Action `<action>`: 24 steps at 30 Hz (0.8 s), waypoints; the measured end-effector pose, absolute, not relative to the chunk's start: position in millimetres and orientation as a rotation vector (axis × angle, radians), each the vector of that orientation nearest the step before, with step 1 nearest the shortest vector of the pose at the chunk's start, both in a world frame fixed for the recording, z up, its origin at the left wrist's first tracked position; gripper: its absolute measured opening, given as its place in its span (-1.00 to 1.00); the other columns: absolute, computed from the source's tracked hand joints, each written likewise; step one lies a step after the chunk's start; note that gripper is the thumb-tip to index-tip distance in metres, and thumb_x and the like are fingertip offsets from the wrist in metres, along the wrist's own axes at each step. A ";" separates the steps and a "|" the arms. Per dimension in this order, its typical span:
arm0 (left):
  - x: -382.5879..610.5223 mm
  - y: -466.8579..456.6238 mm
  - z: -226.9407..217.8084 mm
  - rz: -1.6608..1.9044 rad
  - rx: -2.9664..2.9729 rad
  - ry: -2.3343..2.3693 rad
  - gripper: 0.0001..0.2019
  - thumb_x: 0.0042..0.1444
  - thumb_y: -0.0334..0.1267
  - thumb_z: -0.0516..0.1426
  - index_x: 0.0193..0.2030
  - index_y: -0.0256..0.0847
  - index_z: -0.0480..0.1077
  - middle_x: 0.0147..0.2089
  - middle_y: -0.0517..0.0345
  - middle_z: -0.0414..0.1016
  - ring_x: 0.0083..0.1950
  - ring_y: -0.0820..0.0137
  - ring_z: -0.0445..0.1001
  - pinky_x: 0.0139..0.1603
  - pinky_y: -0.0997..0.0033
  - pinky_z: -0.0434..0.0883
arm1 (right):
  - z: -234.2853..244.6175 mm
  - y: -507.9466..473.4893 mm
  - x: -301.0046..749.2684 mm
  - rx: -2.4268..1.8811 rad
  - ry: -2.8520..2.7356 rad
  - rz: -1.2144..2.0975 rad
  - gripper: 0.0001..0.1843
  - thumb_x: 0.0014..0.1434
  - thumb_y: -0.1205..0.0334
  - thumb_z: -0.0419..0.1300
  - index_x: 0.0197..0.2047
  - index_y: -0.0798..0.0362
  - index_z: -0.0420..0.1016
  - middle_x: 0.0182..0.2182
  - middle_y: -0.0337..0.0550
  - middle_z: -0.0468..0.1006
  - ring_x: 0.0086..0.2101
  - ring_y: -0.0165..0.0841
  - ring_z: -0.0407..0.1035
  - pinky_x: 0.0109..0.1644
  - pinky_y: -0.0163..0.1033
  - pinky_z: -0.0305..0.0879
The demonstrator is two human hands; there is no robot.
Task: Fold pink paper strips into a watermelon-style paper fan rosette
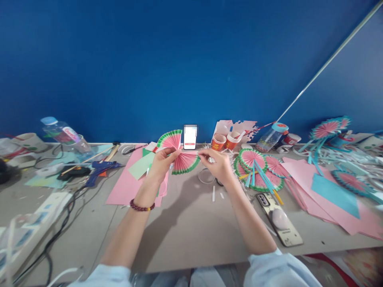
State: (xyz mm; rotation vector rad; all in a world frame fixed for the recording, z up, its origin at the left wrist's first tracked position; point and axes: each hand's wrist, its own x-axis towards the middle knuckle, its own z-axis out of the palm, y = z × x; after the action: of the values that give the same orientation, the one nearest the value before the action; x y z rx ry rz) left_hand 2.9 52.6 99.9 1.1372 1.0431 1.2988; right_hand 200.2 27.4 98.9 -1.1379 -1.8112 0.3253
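Note:
A pleated paper fan (186,162), pink with a green edge and dark seed marks like a watermelon, is held up over the table in front of me. My left hand (164,160) pinches it near the centre where the folds gather. The fingertips of my right hand (216,162) are closed on the fan's outer right edge. One fanned part spreads up and left, the other down and right. Behind the fan, a phone with a lit screen (190,137) stands upright against the blue wall.
Pink paper sheets (122,187) lie left, beside a blue glue gun (101,169) with cables and a power strip (36,223). Paper cups (231,140), finished watermelon fans (254,161), a second phone (279,219) and more pink paper (311,191) are on the right. A plastic bottle (64,133) leans far left.

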 end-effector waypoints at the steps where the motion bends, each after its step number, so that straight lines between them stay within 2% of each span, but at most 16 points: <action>1: 3.3 51.7 100.6 1.295 1.145 1.045 -0.72 -0.21 -0.07 0.33 -0.47 -0.24 0.46 -0.46 0.23 0.45 -0.41 0.49 0.34 -0.35 0.51 0.28 | 98.8 27.0 199.7 -1.138 -1.809 0.282 -0.77 0.20 0.19 0.06 -0.21 -0.04 0.54 -0.33 -0.15 0.57 -0.35 -0.33 0.42 -0.19 -0.25 0.33; 4: 3.3 50.5 101.4 1.284 1.169 1.047 -0.71 -0.20 -0.06 0.33 -0.47 -0.25 0.46 -0.47 0.22 0.43 -0.42 0.48 0.34 -0.36 0.51 0.29 | 99.2 27.0 199.0 -1.134 -1.806 0.212 -0.75 0.23 0.18 0.04 -0.18 -0.05 0.54 -0.28 -0.13 0.57 -0.32 -0.32 0.43 -0.16 -0.24 0.33; 11: -0.3 55.9 99.3 1.350 1.133 1.037 -0.67 -0.26 -0.04 0.35 -0.50 -0.25 0.45 -0.47 0.23 0.43 -0.42 0.49 0.36 -0.33 0.50 0.30 | 101.0 28.8 200.8 -1.054 -1.837 0.374 -0.77 0.21 0.17 0.09 -0.13 -0.08 0.55 -0.22 -0.16 0.59 -0.22 -0.28 0.46 -0.11 -0.20 0.37; 19: 3.8 50.2 101.9 1.339 1.167 1.051 -0.70 -0.20 -0.05 0.33 -0.51 -0.25 0.44 -0.49 0.22 0.41 -0.42 0.47 0.35 -0.36 0.50 0.30 | 95.2 33.0 196.2 -1.040 -1.903 -0.031 -0.75 0.23 0.29 0.02 -0.23 -0.02 0.54 -0.24 -0.06 0.54 -0.16 -0.26 0.41 0.00 -0.16 0.34; 24: 7.6 48.3 102.8 1.338 1.154 1.053 -0.71 -0.21 -0.08 0.34 -0.48 -0.25 0.45 -0.45 0.21 0.43 -0.39 0.46 0.36 -0.33 0.50 0.31 | 94.3 31.3 193.4 -1.088 -1.893 0.003 -0.73 0.22 0.37 -0.04 -0.19 0.00 0.47 -0.24 -0.07 0.52 -0.21 -0.30 0.42 -0.11 -0.24 0.35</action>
State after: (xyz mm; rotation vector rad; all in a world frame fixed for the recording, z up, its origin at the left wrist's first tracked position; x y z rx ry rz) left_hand 7.6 48.3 102.8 1.1544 1.0529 1.3375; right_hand 193.4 31.3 94.3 -1.0880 -1.8927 0.0025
